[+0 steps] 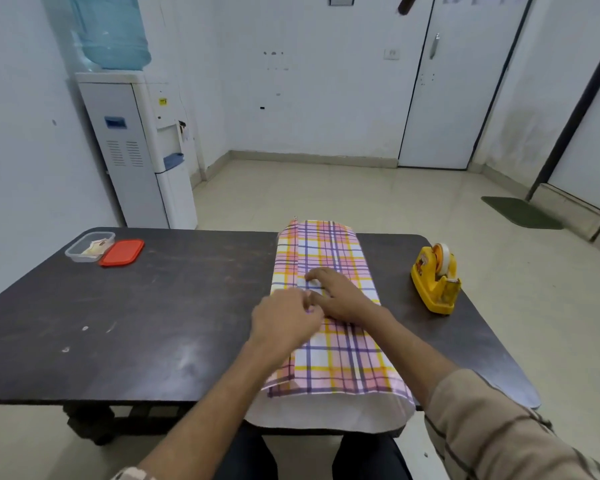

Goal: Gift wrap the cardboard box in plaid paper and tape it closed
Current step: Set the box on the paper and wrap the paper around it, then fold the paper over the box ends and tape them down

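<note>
A: While both hands are working at the seam, where is the box sitting?

B: It is lying hidden inside the plaid paper (329,351), running near to far on the right half of the table (153,306). The near paper end is hanging open past the table edge, white side showing.

A: Fingers?

B: The right hand (340,294) is pressing spread, fairly straight fingers flat onto the paper beside the seam. The left hand (284,320) is sitting just beside it, fingers curling under; cannot tell if they are pinching anything.

A: Tape?

B: The yellow tape dispenser (435,278) is standing right of the paper, apart from it. A clear container (73,252) and red lid (122,252) are sitting far left.
</note>
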